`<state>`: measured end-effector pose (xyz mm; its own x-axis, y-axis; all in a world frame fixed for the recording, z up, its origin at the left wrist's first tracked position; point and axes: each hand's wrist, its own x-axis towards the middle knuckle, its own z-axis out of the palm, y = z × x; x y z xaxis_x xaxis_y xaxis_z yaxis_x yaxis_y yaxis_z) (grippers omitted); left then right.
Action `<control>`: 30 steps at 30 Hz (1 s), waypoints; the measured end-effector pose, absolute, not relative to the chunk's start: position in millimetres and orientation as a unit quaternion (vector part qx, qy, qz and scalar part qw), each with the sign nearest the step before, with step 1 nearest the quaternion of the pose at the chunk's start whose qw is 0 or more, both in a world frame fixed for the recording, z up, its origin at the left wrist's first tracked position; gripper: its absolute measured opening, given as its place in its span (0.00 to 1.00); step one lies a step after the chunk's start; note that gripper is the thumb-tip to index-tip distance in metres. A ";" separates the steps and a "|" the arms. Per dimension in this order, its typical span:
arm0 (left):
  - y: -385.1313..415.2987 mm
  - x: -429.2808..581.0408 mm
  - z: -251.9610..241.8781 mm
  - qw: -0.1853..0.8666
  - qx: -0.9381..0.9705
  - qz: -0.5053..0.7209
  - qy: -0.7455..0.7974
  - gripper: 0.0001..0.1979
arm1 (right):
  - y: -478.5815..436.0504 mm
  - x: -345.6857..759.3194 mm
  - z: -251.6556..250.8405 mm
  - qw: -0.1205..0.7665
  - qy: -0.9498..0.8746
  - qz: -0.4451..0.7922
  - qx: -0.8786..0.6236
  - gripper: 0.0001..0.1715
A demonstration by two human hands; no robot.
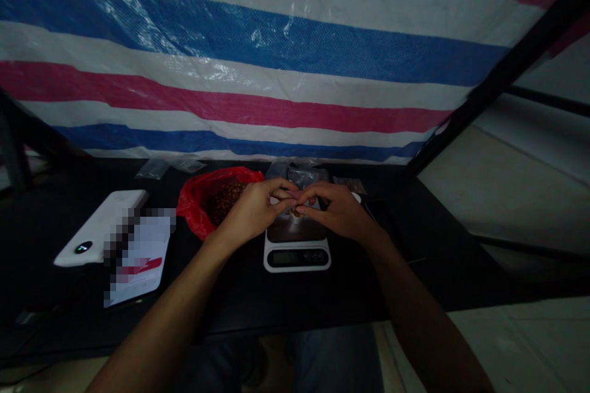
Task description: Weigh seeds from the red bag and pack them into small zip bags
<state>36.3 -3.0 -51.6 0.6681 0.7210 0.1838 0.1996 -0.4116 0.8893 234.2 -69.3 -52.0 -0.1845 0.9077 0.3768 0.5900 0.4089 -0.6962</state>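
A small clear plastic bag [295, 212] with some brown pieces in it is over the plate of a white digital scale [297, 264]; whether it rests on the plate is hard to tell. My left hand [259, 207] pinches the bag's top edge from the left. From the right, my right hand [340, 209] grips the same edge, thumb and fingertips pressed together. Left of the scale, beside my left wrist, an open red plastic bag [194, 191] holds many small brown pieces [225, 202]. Digits on the scale's display are too dim to read.
On the black table [359, 295] at left lie a white power bank [104, 221] and a phone [147, 258] with its screen lit. Clear plastic bags [154, 167] lie along the back edge, below a striped tarp [276, 24]. A black frame bar [488, 86] slants at right.
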 end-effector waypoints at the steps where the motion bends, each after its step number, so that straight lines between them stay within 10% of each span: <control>1: -3.0 36.3 -52.6 0.457 0.792 0.284 0.287 0.10 | -69.2 234.4 -51.8 0.393 -0.746 0.205 -0.497 0.03; 30: -4.3 33.1 -44.3 0.348 0.848 0.272 0.293 0.18 | -66.6 242.6 -51.0 0.408 -0.713 0.121 -0.557 0.07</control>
